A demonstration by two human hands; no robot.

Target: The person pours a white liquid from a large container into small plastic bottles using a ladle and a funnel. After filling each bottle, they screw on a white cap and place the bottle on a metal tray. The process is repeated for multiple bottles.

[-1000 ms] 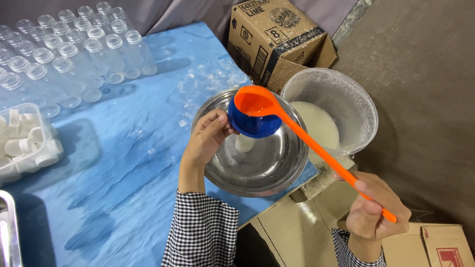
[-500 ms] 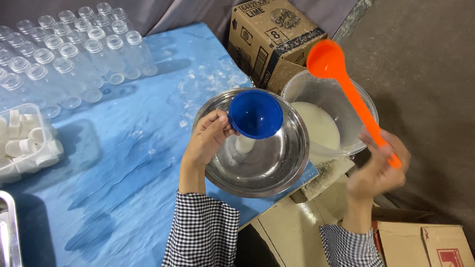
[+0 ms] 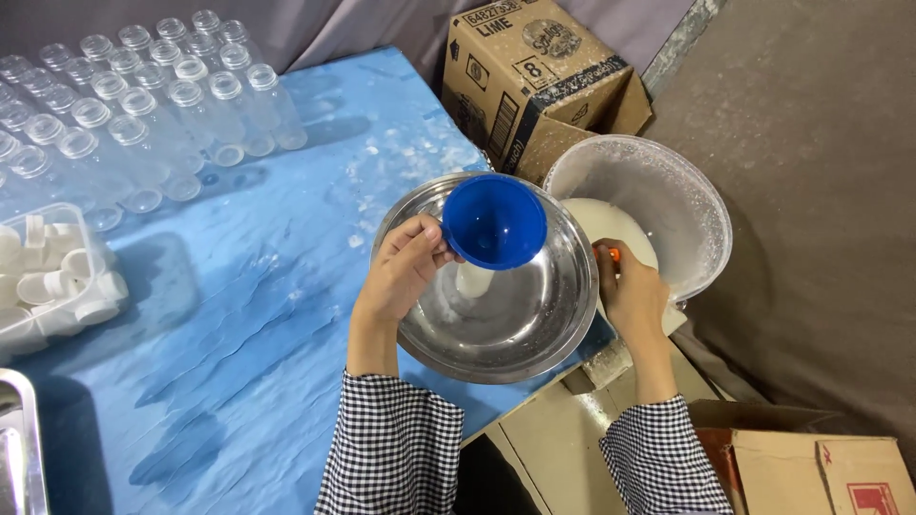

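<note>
My left hand (image 3: 403, 269) grips the rim of a blue funnel (image 3: 494, 220) that stands in a small bottle (image 3: 474, 279) inside a steel bowl (image 3: 534, 329) at the table's right edge. My right hand (image 3: 630, 291) reaches down over the bowl's right rim into a clear bucket (image 3: 679, 195) of white liquid (image 3: 603, 222), closed on an orange ladle (image 3: 611, 255). Only a sliver of the ladle's handle shows at my fingers; its scoop is hidden.
Several empty clear bottles (image 3: 143, 105) stand in rows at the back left of the blue table (image 3: 239, 315). A clear tub of white caps (image 3: 52, 286) sits at the left. Cardboard boxes are behind the bucket (image 3: 534, 86) and at the lower right (image 3: 811, 467).
The orange ladle swung from above the funnel, up and right, then down into the bucket. My right hand came in close beside the bowl. My left hand stayed on the funnel.
</note>
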